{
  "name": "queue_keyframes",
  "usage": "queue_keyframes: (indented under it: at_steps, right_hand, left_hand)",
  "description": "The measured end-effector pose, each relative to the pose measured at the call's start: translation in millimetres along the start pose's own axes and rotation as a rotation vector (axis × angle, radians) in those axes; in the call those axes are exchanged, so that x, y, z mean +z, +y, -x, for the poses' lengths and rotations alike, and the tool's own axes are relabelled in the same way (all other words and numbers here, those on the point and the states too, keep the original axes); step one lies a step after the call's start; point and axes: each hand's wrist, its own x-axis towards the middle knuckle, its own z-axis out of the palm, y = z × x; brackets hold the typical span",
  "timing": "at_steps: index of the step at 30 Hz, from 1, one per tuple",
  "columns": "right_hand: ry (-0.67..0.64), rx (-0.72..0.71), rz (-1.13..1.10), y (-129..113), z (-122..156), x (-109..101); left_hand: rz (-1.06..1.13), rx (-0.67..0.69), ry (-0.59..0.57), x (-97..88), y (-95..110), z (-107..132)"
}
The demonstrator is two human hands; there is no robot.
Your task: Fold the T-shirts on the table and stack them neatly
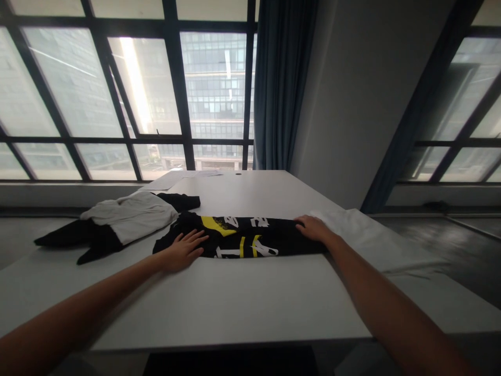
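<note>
A black garment [282,237] with white and yellow print lies folded into a long narrow strip across the white table. On its left end my left hand [183,250] rests flat, fingers spread and pointing to the right. My right hand [313,228] lies over the garment's right end, its fingers bent over the top edge and partly hidden by the hand itself; whether they pinch the cloth I cannot tell. Left of the black garment is a grey and black garment [133,216], loosely laid out, with its dark parts spread toward the left.
The white table [227,303] reaches toward the windows, its front edge near me. White, thin-looking material [364,237] lies at the right edge and hangs over. Papers [168,180] lie at the far left. A blue curtain [282,83] and a pillar stand behind.
</note>
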Motion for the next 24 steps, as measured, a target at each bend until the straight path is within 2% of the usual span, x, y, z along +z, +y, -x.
queue_keyframes:
  at_steps: [3, 7, 11, 14, 19, 24]
  right_hand:
    - [-0.086, 0.094, 0.089, -3.7, 1.3, -12.9]
    - [-0.205, 0.23, 0.108, -4.3, 6.9, -36.5]
    - [-0.135, 0.347, 0.102, 4.9, 11.9, -51.8]
    - [-0.081, 0.398, 0.088, 15.9, 12.7, -51.0]
    - [-0.099, 0.35, 0.031, 28.8, 10.0, -38.7]
    - [-0.143, 0.183, -0.138, 15.1, 9.8, -29.5]
  left_hand:
    - [0.001, 0.078, 0.023, -2.1, -8.6, -19.5]
    - [0.008, 0.177, 0.042, -4.3, -14.2, -57.2]
    - [0.019, 0.258, 0.033, -8.7, -14.6, -102.9]
    - [0.003, 0.294, 0.046, -12.9, -17.8, -139.4]
    - [-0.123, 0.227, 0.099, -21.5, -37.6, -191.6]
    - [-0.213, 0.038, 0.232, -34.3, -70.9, -225.5]
